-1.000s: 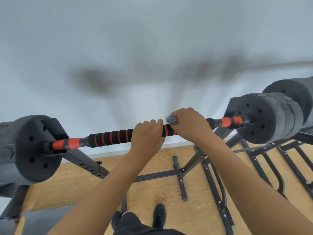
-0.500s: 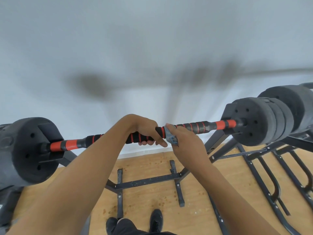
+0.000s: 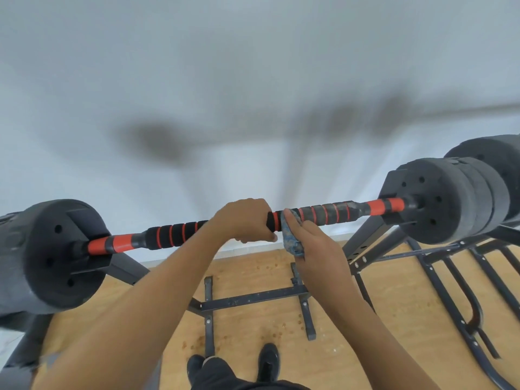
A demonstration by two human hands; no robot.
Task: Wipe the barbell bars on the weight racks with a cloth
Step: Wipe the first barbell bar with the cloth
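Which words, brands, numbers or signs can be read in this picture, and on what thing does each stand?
No text can be read anywhere.
The barbell bar: only red and black bands, no lettering.
The weight plates: dark faces with holes, nothing legible.
The cloth: no label shows.

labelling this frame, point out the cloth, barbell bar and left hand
cloth [image 3: 291, 240]: head view, bunched blue fabric under the bar
barbell bar [image 3: 326, 213]: head view, banded grip right of cloth
left hand [image 3: 243, 220]: head view, back of hand
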